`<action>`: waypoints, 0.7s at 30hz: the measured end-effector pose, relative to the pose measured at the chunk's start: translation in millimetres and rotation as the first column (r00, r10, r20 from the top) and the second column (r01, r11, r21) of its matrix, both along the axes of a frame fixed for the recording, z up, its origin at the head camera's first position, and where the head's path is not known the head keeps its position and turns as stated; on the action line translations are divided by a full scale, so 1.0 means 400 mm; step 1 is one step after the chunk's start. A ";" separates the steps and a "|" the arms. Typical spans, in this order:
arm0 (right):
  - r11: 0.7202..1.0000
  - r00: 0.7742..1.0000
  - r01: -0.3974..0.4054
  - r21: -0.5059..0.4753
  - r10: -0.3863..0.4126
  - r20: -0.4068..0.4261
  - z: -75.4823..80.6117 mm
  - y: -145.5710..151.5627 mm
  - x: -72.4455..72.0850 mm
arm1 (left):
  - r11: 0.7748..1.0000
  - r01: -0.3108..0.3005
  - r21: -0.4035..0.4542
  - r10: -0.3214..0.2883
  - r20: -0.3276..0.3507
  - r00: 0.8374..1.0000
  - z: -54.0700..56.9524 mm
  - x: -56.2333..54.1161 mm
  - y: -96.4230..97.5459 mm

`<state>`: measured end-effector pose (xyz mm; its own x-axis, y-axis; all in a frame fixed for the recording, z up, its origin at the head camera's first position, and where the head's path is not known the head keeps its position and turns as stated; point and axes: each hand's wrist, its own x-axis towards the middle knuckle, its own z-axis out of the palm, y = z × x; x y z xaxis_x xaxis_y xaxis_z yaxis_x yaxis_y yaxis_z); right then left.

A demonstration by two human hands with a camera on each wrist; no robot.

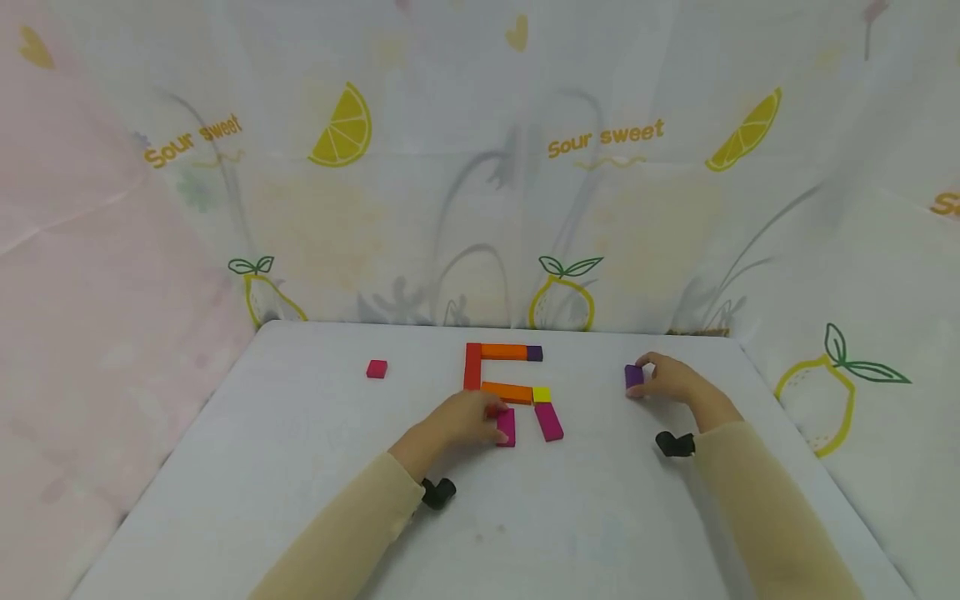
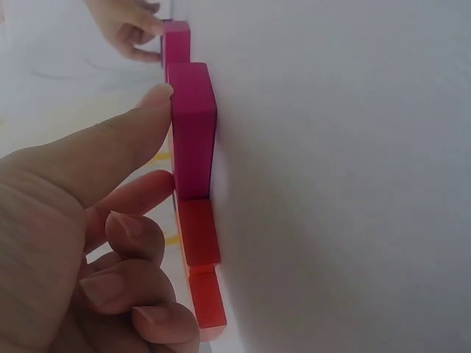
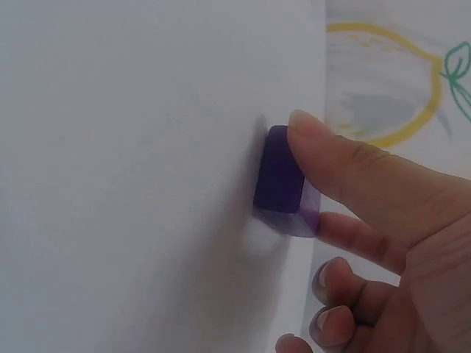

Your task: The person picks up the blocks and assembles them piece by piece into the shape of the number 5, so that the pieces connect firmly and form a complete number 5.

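My left hand (image 1: 459, 419) pinches a magenta block (image 1: 507, 425) between thumb and forefinger, at the near end of a row of blocks. In the left wrist view, that magenta block (image 2: 195, 140) lines up with a red block (image 2: 200, 232); the other fingers are curled beside it. Off to the right, my right hand (image 1: 677, 383) holds a purple block (image 1: 633, 379) by thumb and forefinger. The right wrist view shows the purple block (image 3: 281, 173) close to the white tabletop; whether it touches is unclear.
Before the left hand lie a long red block (image 1: 472, 365), two orange blocks (image 1: 504, 352), a small purple block (image 1: 535, 353), a yellow block (image 1: 542, 395) and a slanted magenta block (image 1: 549, 422). A pinkish-red cube (image 1: 377, 369) sits apart at left. A printed curtain (image 1: 442, 208) hangs behind.
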<state>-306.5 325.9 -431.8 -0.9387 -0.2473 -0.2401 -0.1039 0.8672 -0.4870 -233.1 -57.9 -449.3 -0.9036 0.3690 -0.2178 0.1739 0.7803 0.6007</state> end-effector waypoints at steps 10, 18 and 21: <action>1.000 1.000 -0.009 0.029 0.008 0.030 -0.008 -0.055 0.064 | 0.996 0.044 -0.078 -0.048 -0.049 0.998 -0.007 0.035 -0.023; 0.998 0.999 -0.035 0.056 0.034 0.023 0.003 -0.106 0.128 | 0.991 0.005 -0.133 -0.007 -0.017 1.000 -0.007 0.072 -0.034; 0.998 0.999 -0.039 0.057 0.037 0.036 0.006 -0.125 0.146 | 0.990 -0.007 -0.144 0.007 -0.007 1.000 -0.003 0.088 -0.037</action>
<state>-248.0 275.8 -429.4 -0.9199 -0.2670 -0.2873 -0.1208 0.8897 -0.4402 -197.7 -72.7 -450.4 -0.9075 0.3279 -0.2626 0.1713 0.8597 0.4812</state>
